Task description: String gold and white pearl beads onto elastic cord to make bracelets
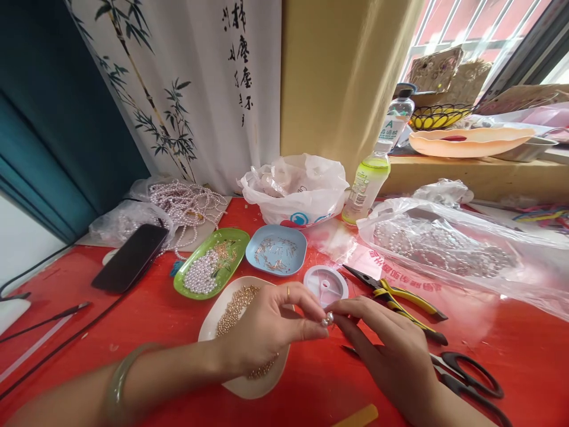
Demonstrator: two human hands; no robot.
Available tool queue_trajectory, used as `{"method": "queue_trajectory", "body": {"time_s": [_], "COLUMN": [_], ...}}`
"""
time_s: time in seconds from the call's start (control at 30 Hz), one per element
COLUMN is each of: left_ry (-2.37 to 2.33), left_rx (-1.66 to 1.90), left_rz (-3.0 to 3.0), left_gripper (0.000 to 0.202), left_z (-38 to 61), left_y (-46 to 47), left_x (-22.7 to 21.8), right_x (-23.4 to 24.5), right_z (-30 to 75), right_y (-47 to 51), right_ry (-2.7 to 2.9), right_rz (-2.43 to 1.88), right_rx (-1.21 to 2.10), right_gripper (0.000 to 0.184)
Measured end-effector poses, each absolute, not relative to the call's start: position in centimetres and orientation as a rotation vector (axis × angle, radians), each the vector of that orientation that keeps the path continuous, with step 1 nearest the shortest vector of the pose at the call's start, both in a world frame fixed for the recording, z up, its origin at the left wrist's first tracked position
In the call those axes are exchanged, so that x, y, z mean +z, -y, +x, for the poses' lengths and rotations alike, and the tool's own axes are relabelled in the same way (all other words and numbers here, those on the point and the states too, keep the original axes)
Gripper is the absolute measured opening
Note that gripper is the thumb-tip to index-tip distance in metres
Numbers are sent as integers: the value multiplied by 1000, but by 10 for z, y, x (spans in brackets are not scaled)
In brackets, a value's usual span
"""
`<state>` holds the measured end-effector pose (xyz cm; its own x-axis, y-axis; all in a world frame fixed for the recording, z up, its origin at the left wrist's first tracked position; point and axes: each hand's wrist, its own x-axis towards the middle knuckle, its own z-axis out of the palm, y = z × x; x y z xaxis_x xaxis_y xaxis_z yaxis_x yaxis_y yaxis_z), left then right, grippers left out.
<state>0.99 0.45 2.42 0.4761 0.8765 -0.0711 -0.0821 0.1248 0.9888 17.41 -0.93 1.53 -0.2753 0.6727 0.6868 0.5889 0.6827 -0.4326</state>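
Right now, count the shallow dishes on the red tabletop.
3: a green dish on the left, a blue dish just right of it, and a cream dish nearer the person, partly covered by the left hand.

left hand (262, 320) + right hand (393, 347) pinching small pearly beads (328, 319); cream plate (254, 389) of gold beads (235, 308) below left, pliers (391, 299) right, scissors (460, 386) nearer
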Motion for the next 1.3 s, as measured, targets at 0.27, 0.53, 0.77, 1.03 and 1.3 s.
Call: {"method": "queue_trajectory", "body": {"time_s": [0.27, 0.53, 0.77, 1.03, 1.3], "left_ry": [-709, -741, -897, -955, -934], "left_rx": [929, 1020, 1042, 823, 727], "left_rz": [1351, 1410, 1576, 1345, 1267], "left_gripper": [5, 7, 11, 21, 14], "left_z": [9, 10, 8, 10, 11], "left_y": [-2, 0, 2, 0, -3], "left_x": [22, 19, 19, 17, 16], "right_x": [13, 13, 19, 23, 12], "right_z": [168, 168, 171, 170, 169], "right_y": [12, 12, 21, 20, 21], "right_ry": [1894, 1903, 1978, 1994, 2061], "right_rz": [-1147, -1128, -1078, -939, -947], "right_rx": [856, 913, 394, 404, 416], "right_gripper": [17, 14, 11, 11, 13]}}
